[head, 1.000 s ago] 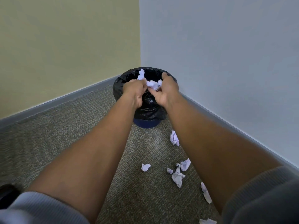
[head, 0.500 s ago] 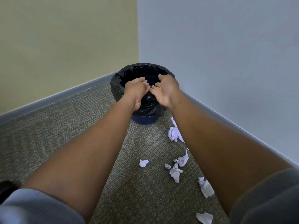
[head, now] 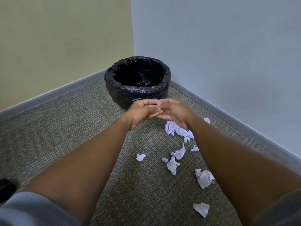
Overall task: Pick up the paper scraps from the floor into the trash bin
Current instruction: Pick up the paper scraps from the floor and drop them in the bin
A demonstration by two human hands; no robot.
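A round trash bin [head: 137, 92] lined with a black bag stands in the corner of the room. My left hand [head: 141, 113] and my right hand [head: 174, 112] hover side by side just in front of the bin, fingertips touching each other, fingers loosely bent, nothing held in either. Several crumpled white paper scraps lie on the carpet to the right: a larger clump [head: 176, 130] under my right wrist, a small ball [head: 140, 157], a twisted piece [head: 172, 165], another wad [head: 204, 178] and a flat scrap [head: 202, 209] nearest me.
Grey carpet [head: 68, 128] covers the floor. A yellow wall stands at the left and a pale blue wall at the right, both with a grey baseboard [head: 228, 115]. A dark object [head: 5, 188] shows at the left edge.
Both hands let the paper drop into the bin, then pulled back from over the rim toward me and lower. The view tilted, showing more scraps on the floor.
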